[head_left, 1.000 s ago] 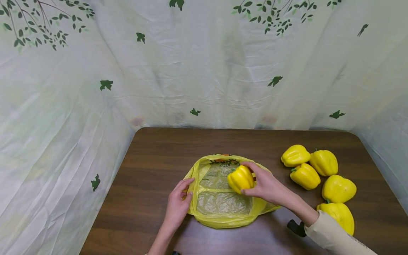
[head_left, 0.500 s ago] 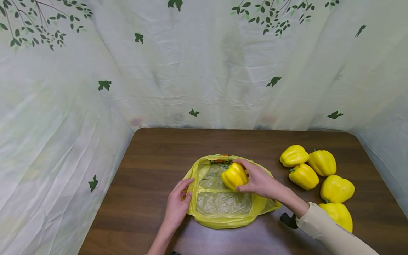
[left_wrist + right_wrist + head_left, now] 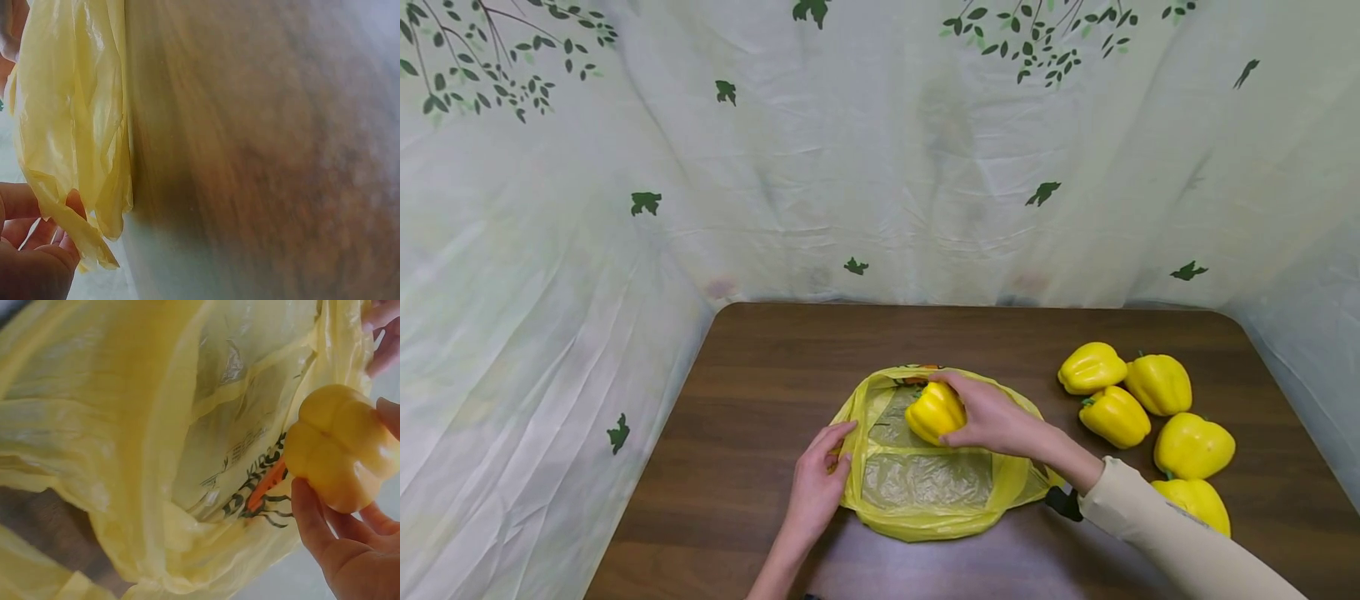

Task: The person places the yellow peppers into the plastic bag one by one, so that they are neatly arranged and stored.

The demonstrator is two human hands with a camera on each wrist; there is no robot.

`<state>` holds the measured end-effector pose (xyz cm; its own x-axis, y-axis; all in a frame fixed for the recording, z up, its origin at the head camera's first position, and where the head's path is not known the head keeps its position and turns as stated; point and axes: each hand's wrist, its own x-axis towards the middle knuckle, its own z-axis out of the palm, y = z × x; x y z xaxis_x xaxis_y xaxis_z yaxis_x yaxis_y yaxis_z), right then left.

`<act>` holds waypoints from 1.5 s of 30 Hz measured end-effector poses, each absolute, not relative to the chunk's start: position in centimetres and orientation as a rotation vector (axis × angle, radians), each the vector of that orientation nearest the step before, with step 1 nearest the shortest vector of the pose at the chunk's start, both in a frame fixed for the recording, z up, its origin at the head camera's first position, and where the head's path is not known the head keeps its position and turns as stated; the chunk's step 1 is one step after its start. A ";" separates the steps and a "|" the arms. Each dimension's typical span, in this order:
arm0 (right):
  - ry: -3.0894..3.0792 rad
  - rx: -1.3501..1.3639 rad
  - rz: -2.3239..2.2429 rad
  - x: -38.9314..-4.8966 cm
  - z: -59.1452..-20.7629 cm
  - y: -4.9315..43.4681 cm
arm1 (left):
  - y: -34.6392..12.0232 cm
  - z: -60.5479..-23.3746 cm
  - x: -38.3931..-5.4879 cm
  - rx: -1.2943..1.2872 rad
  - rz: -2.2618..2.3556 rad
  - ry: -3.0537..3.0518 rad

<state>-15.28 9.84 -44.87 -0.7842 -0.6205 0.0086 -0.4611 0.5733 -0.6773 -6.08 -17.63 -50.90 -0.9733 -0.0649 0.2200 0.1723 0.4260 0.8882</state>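
A yellow bell pepper (image 3: pixel 934 414) is in my right hand (image 3: pixel 996 421), which grips it by its right side over the mouth of a thin yellow plastic bag (image 3: pixel 925 525). In the right wrist view the pepper (image 3: pixel 337 447) hangs in front of the bag's printed inner wall, thumb and fingertips around it. My left hand (image 3: pixel 820 475) is at the bag's left edge. From the left wrist view, its thumb and fingers pinch a fold of the bag (image 3: pixel 69 125). The bag stands spread wide, with its bottom visible through the mouth.
Several more yellow bell peppers lie on the right of the brown wooden table (image 3: pixel 760 358), one of them (image 3: pixel 1195 446) right of my forearm and another (image 3: pixel 1198 504) partly behind my sleeve. A pale leaf-patterned cloth (image 3: pixel 880 167) hangs behind the table.
My right hand has carried the pepper leftward over the bag's mouth. The left hand has stayed at the bag's left edge, and the bag keeps its shape.
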 end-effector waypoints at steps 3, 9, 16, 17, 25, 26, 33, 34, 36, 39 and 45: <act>2.557 -0.907 -1.011 -15.4 -44.9 9.5 | -17.6 -50.9 -6.0 -0.094 -1.572 -2.464; 2.522 -0.937 -1.015 -15.9 -44.8 8.8 | -17.5 -50.7 -6.0 -0.078 -1.590 -2.473; 2.519 -0.964 -0.952 -16.4 -44.6 8.0 | -16.9 -49.3 -5.7 -0.061 -1.571 -2.510; 2.518 -0.964 -0.946 -16.5 -44.6 7.9 | -17.1 -49.8 -5.8 -0.064 -1.573 -2.510; 2.533 -0.986 -0.900 -16.9 -45.0 7.2 | -17.4 -51.0 -6.0 -0.127 -1.567 -2.496; 2.538 -0.988 -0.897 -16.9 -45.0 7.1 | -17.4 -51.0 -6.0 -0.132 -1.568 -2.497; 2.566 -0.945 -0.885 -17.0 -45.6 6.2 | -17.3 -51.0 -6.0 -0.128 -1.567 -2.526; 2.566 -0.929 -0.892 -17.0 -45.7 6.1 | -17.3 -51.0 -6.0 -0.123 -1.567 -2.530; 2.566 -0.893 -0.903 -17.0 -45.7 5.8 | -17.3 -51.0 -6.0 -0.123 -1.567 -2.535; 2.574 -0.851 -0.910 -17.0 -46.0 5.4 | -17.3 -51.1 -6.0 -0.124 -1.565 -2.538; 2.615 -0.785 -0.910 -17.0 -46.5 4.9 | -17.3 -51.2 -6.1 -0.146 -1.566 -2.526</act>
